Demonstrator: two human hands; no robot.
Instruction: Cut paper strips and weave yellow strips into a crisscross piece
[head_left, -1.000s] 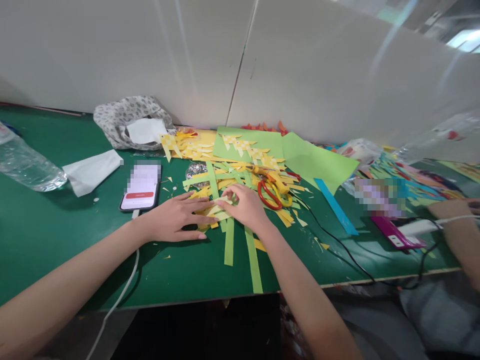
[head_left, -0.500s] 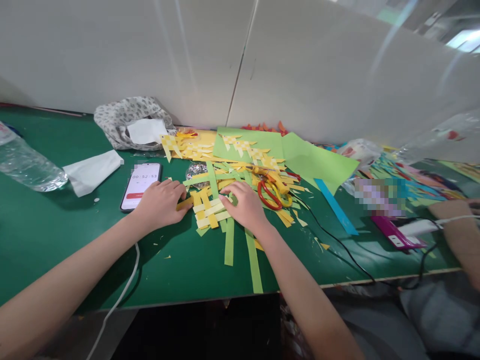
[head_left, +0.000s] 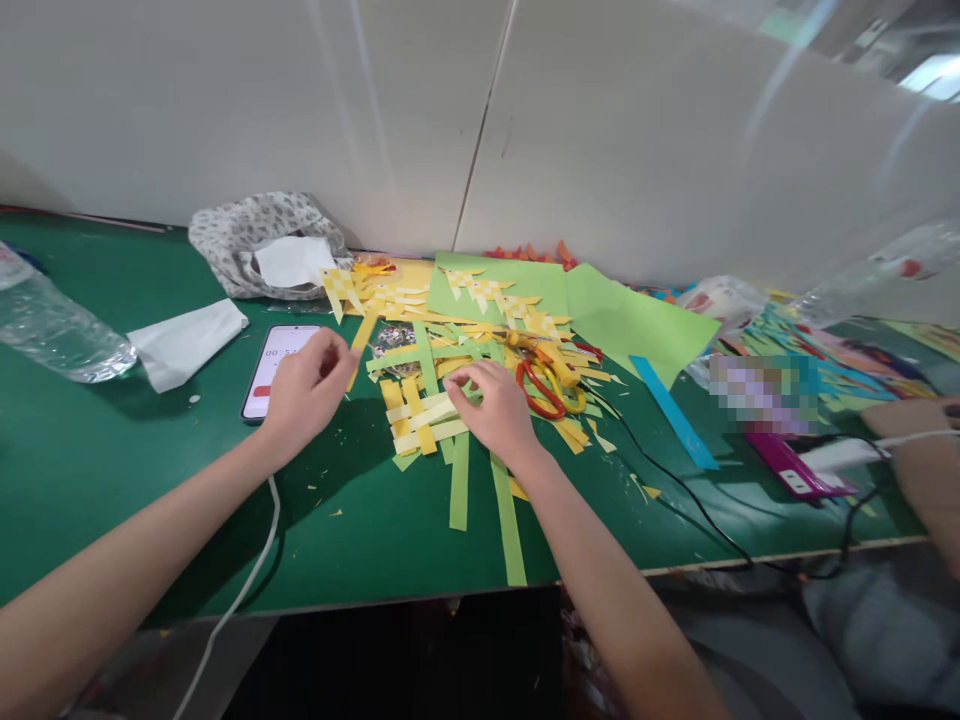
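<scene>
My left hand point(head_left: 307, 390) is closed on a yellow paper strip point(head_left: 365, 337), which stands up at a slant from the fingertips. This hand hovers beside the phone point(head_left: 262, 383). To its right lies a small woven piece of yellow and pale green paper strips point(head_left: 420, 427). My right hand point(head_left: 491, 405) is at the right end of that weave, with thumb and fingers pinched on a pale green strip point(head_left: 435, 412). Longer green strips point(head_left: 459, 490) stick out below the weave. Red and yellow scissors handles point(head_left: 541, 392) lie just right of my right hand.
Yellow woven paper fish point(head_left: 480, 290) lie at the back by green sheets point(head_left: 645, 325). A plastic bottle point(head_left: 67, 320) and tissue point(head_left: 184, 345) are left. A blue strip point(head_left: 675, 415), black cable point(head_left: 675, 490) and another person's arm point(head_left: 915, 470) are right.
My left hand has lifted and moved left, away from the weave, with the yellow strip now raised in it. My right hand has stayed nearly in place.
</scene>
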